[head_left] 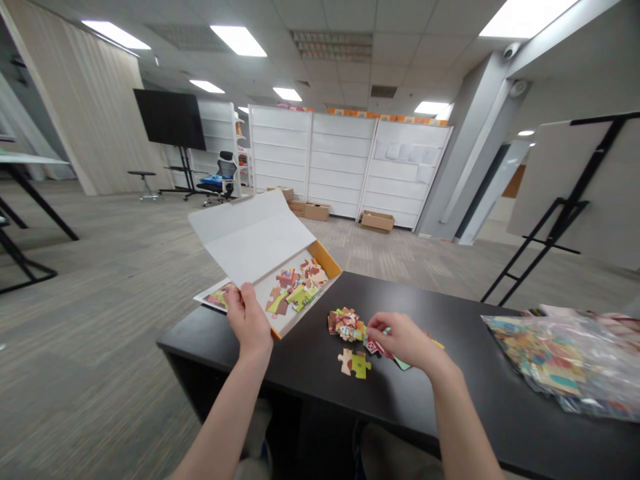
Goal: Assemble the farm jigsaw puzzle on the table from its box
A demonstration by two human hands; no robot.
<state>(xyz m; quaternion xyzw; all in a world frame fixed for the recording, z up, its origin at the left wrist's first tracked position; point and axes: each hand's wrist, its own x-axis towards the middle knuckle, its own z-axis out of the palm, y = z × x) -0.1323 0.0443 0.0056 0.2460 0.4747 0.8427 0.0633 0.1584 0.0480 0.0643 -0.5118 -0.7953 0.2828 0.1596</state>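
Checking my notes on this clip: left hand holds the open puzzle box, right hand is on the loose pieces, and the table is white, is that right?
Not quite. The table is black, not white, as the head view shows. The rest stands: the left hand holds the open puzzle box, and the right hand is on the loose pieces.

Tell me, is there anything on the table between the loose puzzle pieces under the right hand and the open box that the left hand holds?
Nothing visible: bare black table lies between the puzzle pieces at the right hand and the open box in the left hand.
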